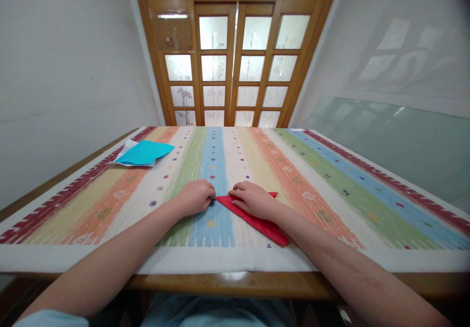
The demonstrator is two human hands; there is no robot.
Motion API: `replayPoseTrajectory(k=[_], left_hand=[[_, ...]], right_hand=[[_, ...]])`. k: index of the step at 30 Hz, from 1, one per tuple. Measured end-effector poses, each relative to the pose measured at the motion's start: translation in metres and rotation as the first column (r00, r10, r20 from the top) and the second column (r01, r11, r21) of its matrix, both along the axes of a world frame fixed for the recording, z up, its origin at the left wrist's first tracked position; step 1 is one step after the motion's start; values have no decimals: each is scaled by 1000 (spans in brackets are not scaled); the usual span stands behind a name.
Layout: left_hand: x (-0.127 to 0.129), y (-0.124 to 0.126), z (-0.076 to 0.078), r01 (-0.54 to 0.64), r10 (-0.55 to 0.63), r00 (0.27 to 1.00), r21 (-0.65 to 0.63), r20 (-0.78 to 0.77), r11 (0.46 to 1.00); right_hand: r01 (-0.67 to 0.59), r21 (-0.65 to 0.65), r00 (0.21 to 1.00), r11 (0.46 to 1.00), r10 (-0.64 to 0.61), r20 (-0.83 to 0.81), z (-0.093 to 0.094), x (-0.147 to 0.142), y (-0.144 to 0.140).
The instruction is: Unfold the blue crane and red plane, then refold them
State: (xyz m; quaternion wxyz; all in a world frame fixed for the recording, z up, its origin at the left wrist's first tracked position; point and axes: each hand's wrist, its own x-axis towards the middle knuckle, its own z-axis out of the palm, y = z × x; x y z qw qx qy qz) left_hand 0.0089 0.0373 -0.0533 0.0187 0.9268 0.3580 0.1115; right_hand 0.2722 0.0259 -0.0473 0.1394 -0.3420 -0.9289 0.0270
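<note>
Red paper [257, 223] lies at centre frame, slightly below middle, flat on the striped cloth [330, 180]. It is folded into a long triangle: the sharp tip points left and sits on the blue stripe, and the body runs down and right to a corner near the cloth's near edge.

Right hand [253, 200] lies palm down on the upper part of the red paper. Its fingers are together, slightly curled, and press on the paper near the tip. It is not clamped round the paper, just flat on top.

Left hand [195, 197] sits just left of the tip as a loose fist, fingers curled in together. Its fingertips are at the tip; I cannot tell if they pinch the tip or only touch it, because the knuckles hide it.

The two hands are close, with a small gap between them at the tip. Both forearms come in from the bottom corners of the frame.

Blue paper [144, 152] is at left of frame on the far left part of the cloth, on top of a white sheet [127, 147]. It is well apart from both hands.

The cloth covers a wooden table [227, 284]; the bare wood edge shows along the bottom. A wooden door [235, 62] with frosted panes is at top centre, beyond the table. A glass pane [396, 141] leans on the wall at right of frame.
</note>
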Motion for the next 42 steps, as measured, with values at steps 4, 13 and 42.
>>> replayPoseTrajectory(k=[4, 13, 42], left_hand=[[-5, 3, 1, -90, 90, 996, 12, -16, 996], [16, -6, -6, -49, 53, 988, -29, 143, 998], [16, -8, -12, -21, 12, 997, 135, 71, 991]], right_hand=[[-10, -15, 1000, 1000, 10, -15, -1, 0, 0], [-31, 16, 999, 999, 31, 35, 1, -1, 0], [112, -41, 984, 993, -105, 142, 3, 1, -19]])
